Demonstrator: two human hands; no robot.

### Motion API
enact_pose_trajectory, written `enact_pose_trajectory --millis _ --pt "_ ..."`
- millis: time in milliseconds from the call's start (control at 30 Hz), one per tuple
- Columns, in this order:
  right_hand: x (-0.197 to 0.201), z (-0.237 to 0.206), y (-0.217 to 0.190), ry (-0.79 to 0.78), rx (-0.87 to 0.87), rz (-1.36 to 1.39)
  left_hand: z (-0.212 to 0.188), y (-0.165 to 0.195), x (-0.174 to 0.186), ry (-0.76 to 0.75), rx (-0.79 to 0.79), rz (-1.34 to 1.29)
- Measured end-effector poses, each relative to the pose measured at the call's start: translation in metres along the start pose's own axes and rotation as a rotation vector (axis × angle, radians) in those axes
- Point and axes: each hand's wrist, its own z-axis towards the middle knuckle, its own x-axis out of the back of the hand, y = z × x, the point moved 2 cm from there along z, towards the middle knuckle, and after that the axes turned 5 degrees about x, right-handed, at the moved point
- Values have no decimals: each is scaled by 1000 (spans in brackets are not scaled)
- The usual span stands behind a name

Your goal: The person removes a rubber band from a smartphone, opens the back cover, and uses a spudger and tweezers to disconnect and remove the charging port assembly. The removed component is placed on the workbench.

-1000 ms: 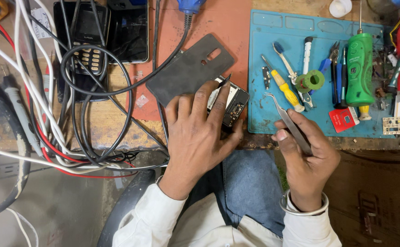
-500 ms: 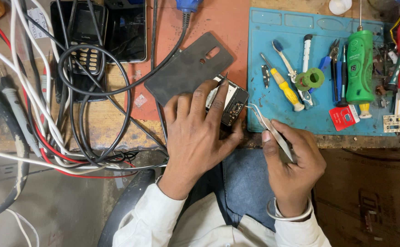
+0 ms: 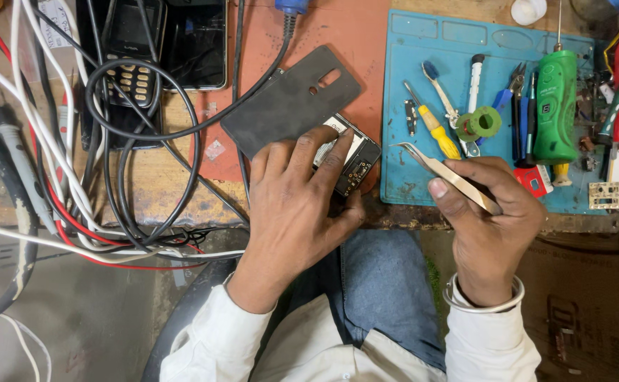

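My left hand [image 3: 299, 205] lies flat, fingers spread, pressing an opened black phone body with exposed circuit board [image 3: 352, 161] at the counter's near edge, just left of the blue rubber work mat [image 3: 422, 85]. A dark grey plastic back cover [image 3: 291, 99] lies touching the phone, farther from me. My right hand [image 3: 490, 219] pinches curved silver metal tweezers [image 3: 445, 172] over the mat's near edge, tips pointing toward the phone.

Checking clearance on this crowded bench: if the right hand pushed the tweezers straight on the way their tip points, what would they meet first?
The right hand holds the tweezers, tip pointing up-left over the blue mat. Straight on, they would probably first meet the opened phone under the left hand, though height is unclear.
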Motion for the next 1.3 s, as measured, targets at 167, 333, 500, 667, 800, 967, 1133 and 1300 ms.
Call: enact_pose_trajectory --millis 167,333,500,667,800,967,1133,1300 --pt "4 19 -8 -188 232 -339 1 -6 11 -47 -77 -2" --pt "2 39 -24 -468 439 -617 4 -17 20 -97 -74 -70" --pt "-10 54 -32 -566 715 -916 5 -26 20 -117 -36 -173" --pt "-12 60 -34 -574 827 -984 5 -27 17 -103 -46 -165" --pt "-13 64 -34 -610 793 -901 4 -26 17 -89 -40 -164" --pt "-18 66 -38 -643 820 -900 5 -25 16 -81 -44 -162" --pt "-22 71 -42 -665 940 -918 5 -25 16 -79 -45 -152" --pt "-16 77 -38 -600 813 -898 5 -24 17 -86 -49 -145"
